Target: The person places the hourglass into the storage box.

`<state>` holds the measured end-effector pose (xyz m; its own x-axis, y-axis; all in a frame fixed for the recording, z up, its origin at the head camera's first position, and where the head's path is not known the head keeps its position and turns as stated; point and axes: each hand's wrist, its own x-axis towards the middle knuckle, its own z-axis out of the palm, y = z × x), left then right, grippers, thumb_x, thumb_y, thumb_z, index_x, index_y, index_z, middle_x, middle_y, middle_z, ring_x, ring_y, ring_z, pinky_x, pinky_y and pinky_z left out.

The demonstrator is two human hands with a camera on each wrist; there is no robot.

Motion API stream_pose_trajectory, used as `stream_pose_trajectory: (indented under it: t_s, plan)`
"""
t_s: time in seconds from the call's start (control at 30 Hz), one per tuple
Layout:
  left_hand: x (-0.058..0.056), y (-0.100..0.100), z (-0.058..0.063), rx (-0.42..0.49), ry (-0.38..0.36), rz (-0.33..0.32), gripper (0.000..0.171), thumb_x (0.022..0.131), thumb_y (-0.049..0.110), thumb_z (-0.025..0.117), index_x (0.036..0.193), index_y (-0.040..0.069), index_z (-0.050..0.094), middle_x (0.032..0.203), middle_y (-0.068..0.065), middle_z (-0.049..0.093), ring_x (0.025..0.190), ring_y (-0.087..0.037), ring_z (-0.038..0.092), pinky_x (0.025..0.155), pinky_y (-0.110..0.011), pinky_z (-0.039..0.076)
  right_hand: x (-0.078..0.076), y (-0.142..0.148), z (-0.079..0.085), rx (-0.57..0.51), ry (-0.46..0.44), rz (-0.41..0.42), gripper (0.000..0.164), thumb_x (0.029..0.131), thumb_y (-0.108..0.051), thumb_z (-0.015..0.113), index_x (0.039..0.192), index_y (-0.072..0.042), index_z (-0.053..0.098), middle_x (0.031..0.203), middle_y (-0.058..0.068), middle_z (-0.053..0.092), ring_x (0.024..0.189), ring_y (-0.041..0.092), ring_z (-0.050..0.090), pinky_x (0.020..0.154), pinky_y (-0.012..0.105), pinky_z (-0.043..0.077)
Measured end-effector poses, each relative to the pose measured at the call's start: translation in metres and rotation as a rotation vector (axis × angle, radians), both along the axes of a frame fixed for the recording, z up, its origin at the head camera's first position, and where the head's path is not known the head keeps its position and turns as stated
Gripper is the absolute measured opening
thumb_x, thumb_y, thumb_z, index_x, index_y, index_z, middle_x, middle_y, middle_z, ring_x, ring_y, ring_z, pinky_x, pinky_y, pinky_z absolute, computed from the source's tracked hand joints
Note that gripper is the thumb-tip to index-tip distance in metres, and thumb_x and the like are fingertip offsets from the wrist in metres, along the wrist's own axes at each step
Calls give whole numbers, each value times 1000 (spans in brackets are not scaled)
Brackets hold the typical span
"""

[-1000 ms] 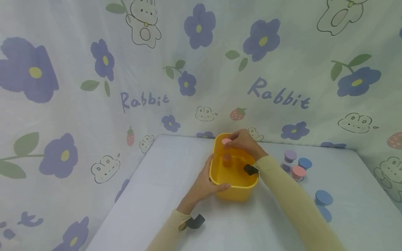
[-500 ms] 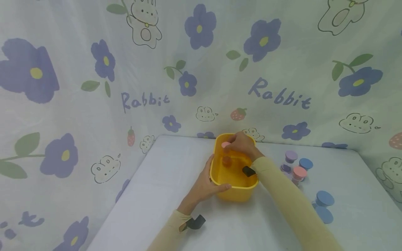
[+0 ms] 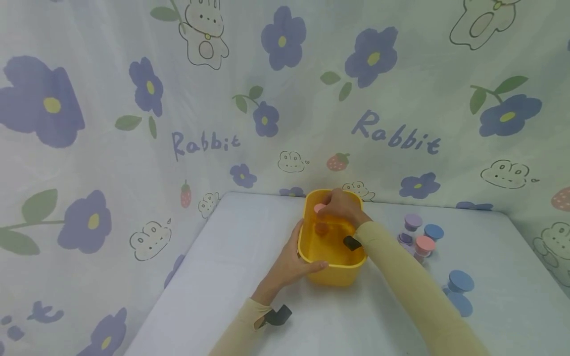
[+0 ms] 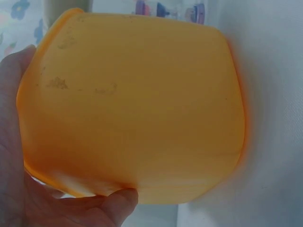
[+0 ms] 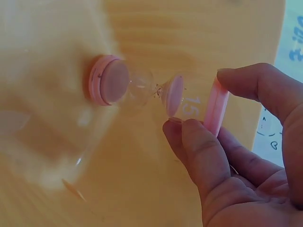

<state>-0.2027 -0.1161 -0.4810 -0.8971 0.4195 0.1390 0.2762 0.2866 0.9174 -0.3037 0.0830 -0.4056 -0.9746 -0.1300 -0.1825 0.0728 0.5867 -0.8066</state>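
A yellow plastic bin (image 3: 334, 276) stands near the back edge of the table. My left hand (image 3: 289, 262) grips its near left corner, thumb along the front rim; the left wrist view shows the bin's outer wall (image 4: 137, 104) with fingertips pressed to it. Inside the bin, my right hand (image 3: 342, 206) pinches a sand timer (image 5: 110, 79) by its pink end and clear glass. This timer has two pink caps, pinkish sand and the number 15 on the glass. Its far cap is close over the bin's floor in the right wrist view.
Right of the bin stand several sand timers: a purple one (image 3: 412, 221), a blue one (image 3: 434, 231) and a pink one (image 3: 425, 244). Nearer lies another with blue ends (image 3: 460, 282). A patterned curtain (image 3: 285, 99) hangs behind the white table (image 3: 213, 277).
My right hand has gone lower into the bin with the pink sand timer. The left hand keeps its hold on the bin, which has barely moved.
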Motion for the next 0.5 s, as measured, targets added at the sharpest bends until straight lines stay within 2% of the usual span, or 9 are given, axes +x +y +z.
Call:
stream_pose_trajectory:
  t_s: [0.27,0.5]
  plan:
    - [1,1,3,-16,-1,13,118,80,52,85,166,32,7,161,10,38,141,-33,50,117,-54,47,0,2,-2,-37,-6,11,31,80,-19,83,108,-13,69,106,5,73,108,41,66,102,49,59]
    - [0,1,2,-28,-7,23,118,80,53,84,166,32,7,162,11,36,141,-33,49,117,-54,47,1,5,-3,-40,15,60,29,79,-21,84,103,-10,71,104,8,73,105,41,66,100,50,58]
